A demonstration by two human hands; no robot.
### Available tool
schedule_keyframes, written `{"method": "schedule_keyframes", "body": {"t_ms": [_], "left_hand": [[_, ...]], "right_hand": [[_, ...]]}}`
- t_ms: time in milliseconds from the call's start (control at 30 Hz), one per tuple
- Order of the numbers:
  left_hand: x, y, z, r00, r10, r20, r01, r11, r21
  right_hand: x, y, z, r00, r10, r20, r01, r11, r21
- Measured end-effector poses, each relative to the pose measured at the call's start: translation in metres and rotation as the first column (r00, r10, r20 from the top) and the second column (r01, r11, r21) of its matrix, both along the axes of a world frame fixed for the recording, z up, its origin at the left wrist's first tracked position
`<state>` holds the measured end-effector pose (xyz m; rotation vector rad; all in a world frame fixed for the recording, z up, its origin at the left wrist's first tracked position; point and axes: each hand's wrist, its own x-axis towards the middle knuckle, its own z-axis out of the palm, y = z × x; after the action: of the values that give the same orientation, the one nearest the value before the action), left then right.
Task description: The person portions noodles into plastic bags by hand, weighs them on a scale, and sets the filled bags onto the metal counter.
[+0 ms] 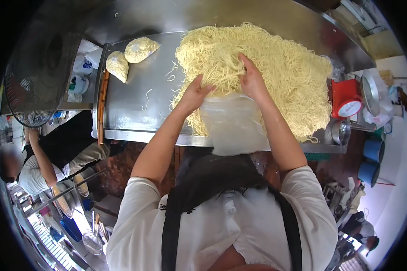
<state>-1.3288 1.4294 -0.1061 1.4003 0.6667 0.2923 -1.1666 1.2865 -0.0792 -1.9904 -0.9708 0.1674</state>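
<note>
A large heap of pale yellow noodles [294,86] spreads over the metal worktop. My left hand [196,94] and my right hand [252,80] grip a loose bundle of noodles [222,72] from its two sides, above the near part of the heap. Below and between my wrists lies a clear plastic bag [233,128], its lower end hanging over the front edge of the worktop. Whether my fingers also hold the rim of the bag is hidden by the noodles.
Two filled noodle bags [140,49] rest at the worktop's left end, beside a wooden pole [103,106]. A red scale [346,98] stands on the right near a metal pot [341,132]. A fan [34,99] and another person [40,167] are at left.
</note>
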Motion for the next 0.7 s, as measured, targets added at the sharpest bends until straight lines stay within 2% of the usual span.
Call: {"method": "schedule_keyframes", "body": {"t_ms": [33, 133, 167, 200, 233, 267, 300, 333, 367, 467, 567, 667, 700], "left_hand": [[-0.007, 0.014, -0.017, 0.989, -0.105, -0.106, 0.104, 0.994, -0.020], [-0.018, 0.023, -0.056, 0.978, -0.137, -0.160, 0.100, 0.971, -0.218], [-0.013, 0.019, -0.063, 0.973, -0.159, -0.169, 0.088, 0.926, -0.368], [-0.010, 0.012, -0.068, 0.979, -0.130, -0.155, 0.069, 0.934, -0.349], [-0.004, 0.006, -0.070, 0.986, -0.099, -0.136, 0.049, 0.943, -0.329], [0.002, 0.000, -0.060, 0.991, -0.066, -0.116, 0.028, 0.951, -0.308], [0.005, -0.004, -0.050, 0.994, -0.052, -0.092, 0.020, 0.948, -0.318], [0.003, 0.000, -0.043, 0.994, -0.053, -0.098, 0.023, 0.959, -0.283], [-0.003, 0.003, -0.039, 0.993, -0.056, -0.105, 0.028, 0.968, -0.251], [-0.006, 0.001, -0.005, 0.988, -0.114, -0.102, 0.089, 0.972, -0.219], [-0.011, 0.000, -0.001, 0.988, -0.131, -0.087, 0.117, 0.982, -0.151], [-0.010, 0.004, -0.003, 0.987, -0.128, -0.093, 0.124, 0.991, -0.046], [-0.012, 0.007, -0.004, 0.987, -0.118, -0.110, 0.119, 0.993, 0.010]], "right_hand": [[0.009, -0.008, -0.028, 0.994, -0.040, 0.103, 0.045, 0.998, -0.050], [-0.007, -0.004, -0.020, 0.958, 0.014, 0.288, 0.029, 0.989, -0.143], [-0.024, -0.003, -0.014, 0.947, 0.059, 0.316, -0.002, 0.984, -0.177], [-0.028, 0.004, -0.032, 0.990, 0.097, 0.104, -0.072, 0.973, -0.221], [-0.029, 0.015, -0.061, 0.986, 0.127, -0.110, -0.150, 0.958, -0.245], [-0.030, 0.022, -0.065, 0.937, 0.146, -0.319, -0.232, 0.940, -0.251], [-0.026, 0.020, -0.067, 0.904, 0.168, -0.394, -0.273, 0.934, -0.229], [-0.023, 0.020, -0.046, 0.864, 0.188, -0.467, -0.312, 0.928, -0.204], [-0.023, 0.018, -0.035, 0.817, 0.205, -0.539, -0.348, 0.920, -0.178], [-0.028, 0.008, -0.032, 0.753, 0.290, -0.590, -0.377, 0.926, -0.026], [-0.030, 0.008, -0.038, 0.597, 0.247, -0.763, -0.341, 0.939, 0.037], [-0.032, 0.014, -0.035, 0.487, 0.167, -0.858, -0.227, 0.972, 0.060], [-0.031, 0.017, -0.032, 0.497, 0.174, -0.850, -0.154, 0.982, 0.111]]}}
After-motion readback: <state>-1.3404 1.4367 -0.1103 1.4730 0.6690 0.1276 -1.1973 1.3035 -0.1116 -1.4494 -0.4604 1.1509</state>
